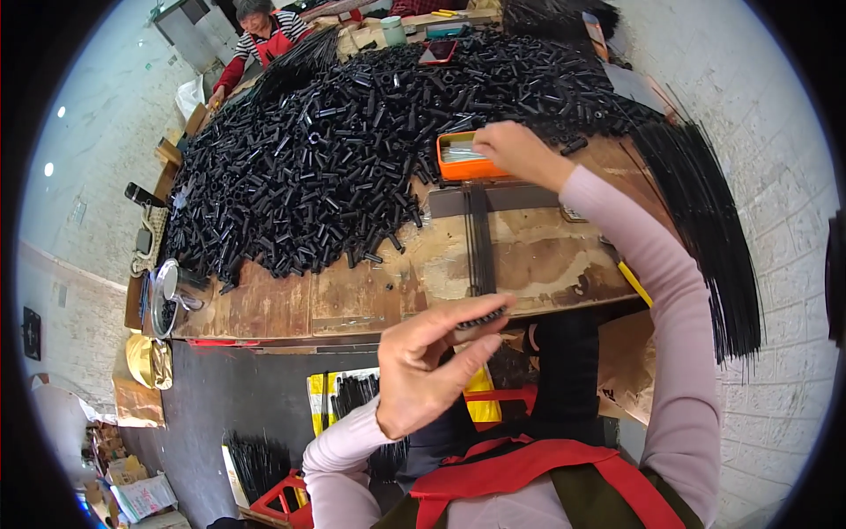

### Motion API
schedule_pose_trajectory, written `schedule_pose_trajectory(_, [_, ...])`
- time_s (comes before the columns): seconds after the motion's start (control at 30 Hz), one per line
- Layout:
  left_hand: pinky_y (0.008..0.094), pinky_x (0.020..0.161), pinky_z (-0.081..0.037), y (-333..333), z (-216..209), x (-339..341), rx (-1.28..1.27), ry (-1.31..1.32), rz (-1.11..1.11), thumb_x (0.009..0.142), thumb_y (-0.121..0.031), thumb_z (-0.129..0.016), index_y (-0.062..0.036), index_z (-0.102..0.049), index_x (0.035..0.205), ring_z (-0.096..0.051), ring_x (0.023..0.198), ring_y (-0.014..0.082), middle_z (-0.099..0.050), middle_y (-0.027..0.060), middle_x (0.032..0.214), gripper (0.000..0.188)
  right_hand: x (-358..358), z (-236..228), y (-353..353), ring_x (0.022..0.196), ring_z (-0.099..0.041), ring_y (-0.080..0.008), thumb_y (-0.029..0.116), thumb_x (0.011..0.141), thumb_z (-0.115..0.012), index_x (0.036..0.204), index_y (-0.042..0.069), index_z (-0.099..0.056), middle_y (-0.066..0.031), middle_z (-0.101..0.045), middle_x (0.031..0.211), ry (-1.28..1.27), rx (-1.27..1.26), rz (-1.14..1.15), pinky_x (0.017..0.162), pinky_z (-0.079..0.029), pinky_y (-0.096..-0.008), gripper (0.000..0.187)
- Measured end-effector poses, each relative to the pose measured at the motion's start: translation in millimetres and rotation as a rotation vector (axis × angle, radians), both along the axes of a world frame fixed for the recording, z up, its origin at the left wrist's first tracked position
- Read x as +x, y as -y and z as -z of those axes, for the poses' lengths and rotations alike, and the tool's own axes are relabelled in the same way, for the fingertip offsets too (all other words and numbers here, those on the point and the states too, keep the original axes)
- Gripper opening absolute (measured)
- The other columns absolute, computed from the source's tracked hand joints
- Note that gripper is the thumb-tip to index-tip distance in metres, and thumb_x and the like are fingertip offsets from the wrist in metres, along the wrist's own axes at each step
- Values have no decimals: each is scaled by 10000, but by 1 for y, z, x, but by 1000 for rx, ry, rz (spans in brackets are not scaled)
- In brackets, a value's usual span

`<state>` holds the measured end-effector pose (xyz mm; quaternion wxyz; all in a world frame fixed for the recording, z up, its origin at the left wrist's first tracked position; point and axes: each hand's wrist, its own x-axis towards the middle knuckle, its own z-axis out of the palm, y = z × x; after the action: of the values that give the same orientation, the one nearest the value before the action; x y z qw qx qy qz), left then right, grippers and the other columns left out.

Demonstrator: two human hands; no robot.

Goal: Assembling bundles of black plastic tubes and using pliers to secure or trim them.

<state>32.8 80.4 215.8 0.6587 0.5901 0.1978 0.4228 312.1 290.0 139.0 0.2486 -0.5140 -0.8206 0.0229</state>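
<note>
My left hand (pixel 421 375) is raised in front of the table's near edge. Its thumb and fingers are closed on a small row of thin black rods (pixel 482 318), whose ends point towards me. Just beyond it, long thin black rods (pixel 478 238) stretch away over the wooden table; whether they are the same rods I cannot tell. My right hand (pixel 520 152) reaches to an orange box (pixel 480 171) of thin pale sticks (pixel 460 152). The fingers are curled together at the box's right end, and what they pinch is hidden.
A wide heap of short black tubes (pixel 300 167) covers the table (pixel 370 300). Long black rods (pixel 705 229) hang off its right side. A phone (pixel 438 52) lies at the back. A person in a red apron (pixel 273 48) works at the far left. A round mirror-like stand (pixel 165 295) is left.
</note>
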Motion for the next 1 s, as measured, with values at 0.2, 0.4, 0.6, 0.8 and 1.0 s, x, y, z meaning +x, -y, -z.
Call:
schedule_pose_trajectory(0.2, [471,1053,-469,-4,-8,-4,62,-72,47,861,158,-588,64,-550,1274,-511,1272,348,-527,244,1337,426,-9,14,-58,777,-670,-405,110,816,-587,858,26,-704,-222,-679,831,268,-43,72,713,-544,-466,150])
schedule_pose_trajectory(0.4, [427,1057,-466,-1,-7,0,21,-30,9,897,119,-560,68,-503,1327,-530,1255,309,-541,224,1327,436,3,-7,-40,765,-670,-354,102,792,-612,788,13,-710,-183,-680,764,135,-41,125,697,-527,-413,132])
schedule_pose_trajectory(0.6, [181,744,-472,-1,-7,9,-73,-61,-191,907,43,-617,-21,-518,1378,-570,894,43,-666,110,1194,487,-17,-78,53,768,-632,-296,85,842,-625,900,-3,-664,-143,-647,818,-118,44,-26,689,-490,-368,112])
schedule_pose_trajectory(0.8, [327,903,-569,-7,-11,7,1,-95,-207,914,-12,-631,68,-649,1147,-657,957,167,-666,140,1106,248,-53,-140,212,751,-619,-255,27,826,-659,1099,62,-689,-104,-614,840,-159,257,-245,654,-490,-334,277])
schedule_pose_trajectory(1.0, [294,834,-597,-9,-8,13,-65,18,-186,916,-3,-632,59,-656,1131,-675,934,170,-693,132,1034,225,-64,-129,254,738,-581,-240,-42,773,-611,1297,171,-625,-94,-553,898,95,378,-145,608,-491,-342,565])
